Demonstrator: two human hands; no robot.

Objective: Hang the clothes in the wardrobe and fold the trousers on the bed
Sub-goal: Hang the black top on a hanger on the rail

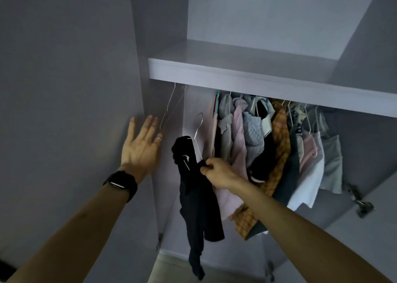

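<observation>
Presently pinching, with the right hand (217, 171) near centre, a fold of the black garment (193, 192) against one arm of its wire hanger (197, 132), hook up toward twelve o'clock and caught on nothing yet. Holding the left hand (140, 145) spread at nine o'clock, fingers straight, gripping nothing, just below the empty hangers (169, 109) at eleven. Likely to lose the garment off the hanger, being bunched at one end and gripped on one side only. Cannot see the rail, hidden behind the shelf (257, 76) at twelve, so might miss it when reaching up blind. Could also snag the hook in the empty hangers, or tangle with the hung clothes (268, 143) packed from one to three o'clock.
</observation>
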